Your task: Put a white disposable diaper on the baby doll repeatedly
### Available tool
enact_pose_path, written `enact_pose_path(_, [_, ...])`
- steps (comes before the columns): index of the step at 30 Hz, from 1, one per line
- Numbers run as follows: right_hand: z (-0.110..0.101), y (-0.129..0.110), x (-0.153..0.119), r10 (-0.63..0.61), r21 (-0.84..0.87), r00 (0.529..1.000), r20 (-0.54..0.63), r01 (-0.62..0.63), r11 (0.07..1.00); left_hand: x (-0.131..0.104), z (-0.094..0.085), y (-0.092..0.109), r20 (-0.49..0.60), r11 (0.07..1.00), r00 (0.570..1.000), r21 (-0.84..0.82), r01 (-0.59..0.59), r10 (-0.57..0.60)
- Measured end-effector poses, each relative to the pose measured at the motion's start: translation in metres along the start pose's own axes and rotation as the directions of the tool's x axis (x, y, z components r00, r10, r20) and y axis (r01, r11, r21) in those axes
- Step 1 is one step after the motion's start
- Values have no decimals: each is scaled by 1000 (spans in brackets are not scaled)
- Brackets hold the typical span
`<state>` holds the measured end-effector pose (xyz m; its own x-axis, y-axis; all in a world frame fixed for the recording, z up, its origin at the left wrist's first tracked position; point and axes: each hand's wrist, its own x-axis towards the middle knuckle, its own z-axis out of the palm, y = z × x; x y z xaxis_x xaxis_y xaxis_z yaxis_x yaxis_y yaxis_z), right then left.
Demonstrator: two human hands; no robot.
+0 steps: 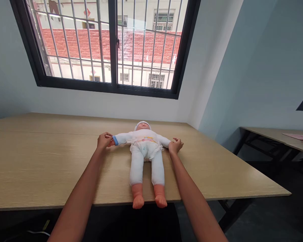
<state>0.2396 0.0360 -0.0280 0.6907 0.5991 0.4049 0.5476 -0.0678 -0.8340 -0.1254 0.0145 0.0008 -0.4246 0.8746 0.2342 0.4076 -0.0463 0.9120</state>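
A baby doll (146, 151) lies on its back on the wooden table (58, 161), its head toward the window and its feet at the near edge. It has a white cloth body, a white cap, a diaper and bare orange-pink feet (138, 201). Both its arms are stretched out sideways. At the left, my left hand (104, 140) is closed around the doll's hand, beside a blue band (115, 140) on its wrist. My right hand (175, 146) grips the end of the doll's other arm, hiding that hand.
Behind the table is a wall with a dark-framed, barred window (113, 86). A blue-grey wall (232, 84) stands at the right. Farther right, a second table (265, 134) carries a pink cloth (300, 136). The near table's right corner (289, 193) juts out over dark floor.
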Motion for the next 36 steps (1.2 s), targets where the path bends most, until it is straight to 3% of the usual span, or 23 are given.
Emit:
enact_pose_path(5, [-5, -6, -1, -25, -42, 1000, 18, 26, 999, 1, 5, -2, -55, 999, 998, 34, -8, 10])
enact_pose_path(8, [-5, -13, -5, -122, -84, 988, 89, 130, 988, 1, 10, 2, -60, 997, 997, 65, -43, 46])
enact_pose_path(10, [-4, -16, -9, -244, -137, 950, 195, 273, 952, -1, 12, 6, -15, 993, 996, 81, -88, 90])
enact_pose_path(12, [-2, -18, -13, -354, -174, 879, 318, 422, 890, -3, 14, 10, 67, 969, 979, 143, -201, 194])
enact_pose_path(14, [-1, -17, -14, -405, -188, 824, 396, 504, 843, -6, 16, 12, 167, 907, 938, 251, -338, 303])
enact_pose_path(16, [-1, -16, -15, -413, -206, 805, 426, 530, 822, -9, 16, 12, 257, 839, 904, 348, -417, 343])
enact_pose_path(19, [0, -15, -14, -402, -240, 811, 424, 529, 814, -11, 16, 10, 313, 821, 900, 393, -414, 303])
enact_pose_path(26, [-1, -16, -14, -399, -259, 829, 391, 516, 817, -8, 15, 10, 336, 807, 886, 393, -441, 320])
enact_pose_path(36, [-2, -16, -14, -395, -276, 846, 357, 499, 821, 1, 1, 10, 388, 822, 908, 459, -339, 158])
